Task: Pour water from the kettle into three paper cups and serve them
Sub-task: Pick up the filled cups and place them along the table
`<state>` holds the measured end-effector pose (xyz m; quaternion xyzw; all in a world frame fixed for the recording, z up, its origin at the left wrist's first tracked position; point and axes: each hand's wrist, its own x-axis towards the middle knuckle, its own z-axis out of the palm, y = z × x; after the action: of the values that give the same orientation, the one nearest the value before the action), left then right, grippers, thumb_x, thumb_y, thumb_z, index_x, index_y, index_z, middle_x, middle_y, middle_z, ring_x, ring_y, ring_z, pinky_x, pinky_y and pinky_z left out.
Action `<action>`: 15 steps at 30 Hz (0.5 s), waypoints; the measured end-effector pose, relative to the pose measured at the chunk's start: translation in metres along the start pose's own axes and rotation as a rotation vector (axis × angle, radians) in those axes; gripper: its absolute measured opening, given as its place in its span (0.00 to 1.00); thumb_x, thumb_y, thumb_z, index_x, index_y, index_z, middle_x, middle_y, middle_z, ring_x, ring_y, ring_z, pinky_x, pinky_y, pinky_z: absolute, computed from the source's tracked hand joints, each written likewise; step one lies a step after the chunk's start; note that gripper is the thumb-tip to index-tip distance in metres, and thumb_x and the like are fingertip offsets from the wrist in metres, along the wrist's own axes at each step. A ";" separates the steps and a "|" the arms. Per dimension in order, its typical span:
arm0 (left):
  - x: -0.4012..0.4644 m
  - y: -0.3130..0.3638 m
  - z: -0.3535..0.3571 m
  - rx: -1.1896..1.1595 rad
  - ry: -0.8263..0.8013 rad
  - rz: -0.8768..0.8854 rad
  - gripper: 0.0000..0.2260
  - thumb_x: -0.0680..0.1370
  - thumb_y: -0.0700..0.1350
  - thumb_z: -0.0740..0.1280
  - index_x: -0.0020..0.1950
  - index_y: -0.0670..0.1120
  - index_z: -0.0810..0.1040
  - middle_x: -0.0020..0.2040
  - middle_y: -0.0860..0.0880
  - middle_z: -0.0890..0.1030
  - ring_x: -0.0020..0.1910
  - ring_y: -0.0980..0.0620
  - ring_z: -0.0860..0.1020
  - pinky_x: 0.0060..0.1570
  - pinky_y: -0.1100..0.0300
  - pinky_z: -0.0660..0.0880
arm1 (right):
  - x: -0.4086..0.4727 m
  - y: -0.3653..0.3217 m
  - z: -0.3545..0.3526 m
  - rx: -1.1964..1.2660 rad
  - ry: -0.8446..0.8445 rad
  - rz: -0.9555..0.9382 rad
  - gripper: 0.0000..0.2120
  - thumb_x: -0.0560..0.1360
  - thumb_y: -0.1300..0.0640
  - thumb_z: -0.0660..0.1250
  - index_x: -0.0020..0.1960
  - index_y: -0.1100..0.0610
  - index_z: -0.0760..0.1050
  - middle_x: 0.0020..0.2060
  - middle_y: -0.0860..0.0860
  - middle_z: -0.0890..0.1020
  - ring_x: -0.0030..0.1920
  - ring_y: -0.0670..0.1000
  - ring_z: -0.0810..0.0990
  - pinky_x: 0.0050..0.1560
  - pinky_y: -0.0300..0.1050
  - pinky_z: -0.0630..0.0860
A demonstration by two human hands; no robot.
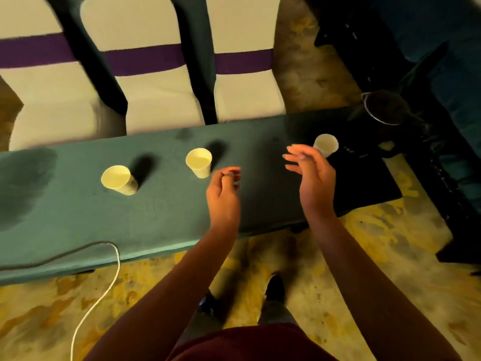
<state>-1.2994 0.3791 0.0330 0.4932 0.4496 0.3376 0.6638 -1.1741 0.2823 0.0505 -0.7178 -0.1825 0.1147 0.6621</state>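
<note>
Three pale paper cups stand upright on a green-covered table: the left cup, the middle cup and the right cup. A dark kettle sits in shadow at the table's far right corner. My left hand hovers just right of the middle cup, fingers loosely curled and holding nothing. My right hand hovers with fingers spread, just in front of the right cup and partly covering it. Whether the cups hold water is not clear.
Three white-covered chairs with purple bands, such as the middle one, stand behind the table. A white cord runs from the table's near left edge to the patterned floor. Dark furniture fills the right side. My feet stand near the table's front edge.
</note>
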 end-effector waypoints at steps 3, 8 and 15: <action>-0.002 -0.009 0.053 0.006 -0.012 -0.021 0.11 0.83 0.37 0.56 0.49 0.42 0.78 0.45 0.47 0.81 0.49 0.48 0.78 0.50 0.51 0.75 | 0.022 0.005 -0.040 -0.016 0.009 0.028 0.13 0.80 0.59 0.59 0.57 0.59 0.81 0.53 0.56 0.85 0.55 0.54 0.86 0.56 0.58 0.83; -0.013 -0.027 0.143 0.003 -0.068 -0.059 0.12 0.83 0.37 0.56 0.51 0.40 0.79 0.47 0.45 0.81 0.48 0.48 0.78 0.48 0.56 0.75 | 0.057 0.016 -0.119 -0.093 0.032 0.089 0.13 0.77 0.52 0.61 0.54 0.52 0.83 0.49 0.50 0.86 0.52 0.50 0.86 0.56 0.57 0.83; 0.013 -0.067 0.202 0.055 -0.084 -0.178 0.11 0.77 0.46 0.58 0.47 0.50 0.81 0.48 0.47 0.84 0.50 0.51 0.80 0.52 0.58 0.75 | 0.096 0.060 -0.165 -0.249 0.063 0.205 0.18 0.83 0.55 0.58 0.70 0.56 0.77 0.63 0.50 0.82 0.64 0.47 0.79 0.69 0.49 0.75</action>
<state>-1.1064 0.3008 -0.0132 0.4831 0.4723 0.2439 0.6957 -1.0138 0.1690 0.0146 -0.8124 -0.1001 0.1353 0.5582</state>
